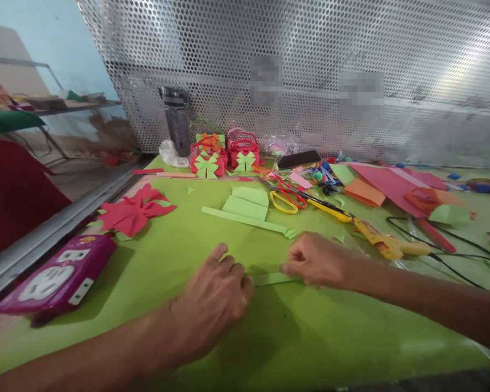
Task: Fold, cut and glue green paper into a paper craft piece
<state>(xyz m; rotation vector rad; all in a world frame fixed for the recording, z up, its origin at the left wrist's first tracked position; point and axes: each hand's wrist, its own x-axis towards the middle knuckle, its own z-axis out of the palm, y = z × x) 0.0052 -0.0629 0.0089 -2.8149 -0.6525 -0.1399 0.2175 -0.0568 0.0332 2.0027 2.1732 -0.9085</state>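
A narrow light-green paper strip [274, 279] runs between my two hands, low over the green tabletop. My left hand [218, 299] is closed around its left end, with the fingertips partly hidden. At the right end, my right hand [316, 260] pinches the strip between thumb and curled fingers. Beyond the hands lie folded light-green paper [245, 204] and another long green strip [243, 219]. Small green scraps lie at that strip's right end.
At left are a purple power strip [61, 275] and red paper cutouts [134, 209]. Two red paper baskets [208, 158] and a bottle [177, 122] stand behind. Scissors [286, 201], a yellow cutter [329, 211], a glue gun [387, 242] with its cable, and coloured paper [386, 188] lie at right.
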